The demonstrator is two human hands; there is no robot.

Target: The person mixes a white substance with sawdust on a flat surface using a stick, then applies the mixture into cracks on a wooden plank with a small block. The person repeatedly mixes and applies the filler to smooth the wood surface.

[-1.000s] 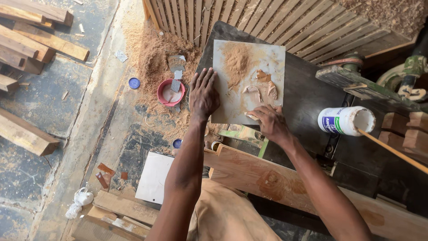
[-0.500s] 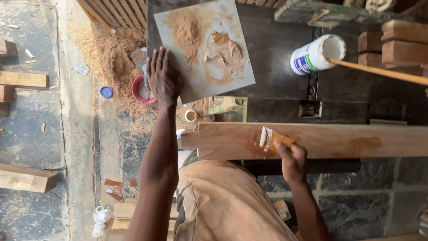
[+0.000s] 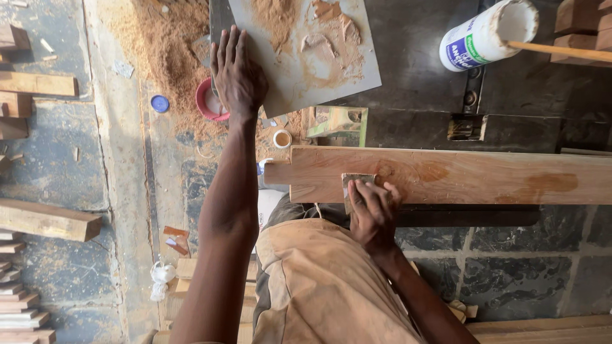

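My left hand point(image 3: 237, 73) lies flat, fingers spread, on the near corner of a grey board point(image 3: 331, 70) smeared with sawdust paste point(image 3: 325, 41). My right hand point(image 3: 373, 213) grips a small flat scraper point(image 3: 356, 185) and presses its blade against the near edge of a long wooden plank point(image 3: 459, 175). The plank lies across a dark workbench point(image 3: 414, 95) and carries brown filler patches near the scraper and further right.
A white glue bottle point(image 3: 484, 35) with a wooden stick point(image 3: 561, 51) in it lies at the top right. A red bowl point(image 3: 205, 102), a blue lid point(image 3: 160, 104), a small cup point(image 3: 282, 138) and a sawdust heap point(image 3: 166, 51) sit on the floor. Timber offcuts point(image 3: 48, 220) lie left.
My right hand left the grey board, came down to the plank with the scraper and now presses it on the wood. My left hand stayed on the board. The view shifted.
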